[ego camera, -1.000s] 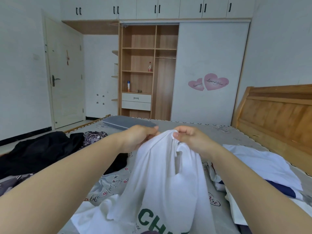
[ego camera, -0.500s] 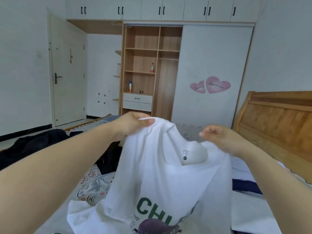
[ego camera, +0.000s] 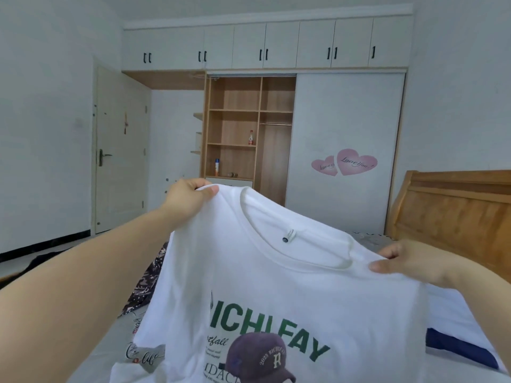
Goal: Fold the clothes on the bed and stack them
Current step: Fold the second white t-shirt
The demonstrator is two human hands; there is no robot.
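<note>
A white T-shirt (ego camera: 276,294) with green lettering and a purple cap print hangs spread out in front of me, its front side towards me. My left hand (ego camera: 190,199) pinches its left shoulder, held high. My right hand (ego camera: 409,262) pinches its right shoulder, lower down, so the shirt hangs tilted. Its lower part is out of view at the frame's bottom. The bed (ego camera: 119,338) lies beneath, mostly hidden by the shirt.
A dark patterned garment (ego camera: 146,283) lies on the bed to the left, and white and navy clothes (ego camera: 456,346) lie to the right. The wooden headboard (ego camera: 453,214) stands at the right. An open wardrobe (ego camera: 243,134) and a door (ego camera: 119,150) are beyond.
My hands moved apart along the bunched T-shirt and lifted it, spreading it open so the collar and print now show. The camera tilted upward.
</note>
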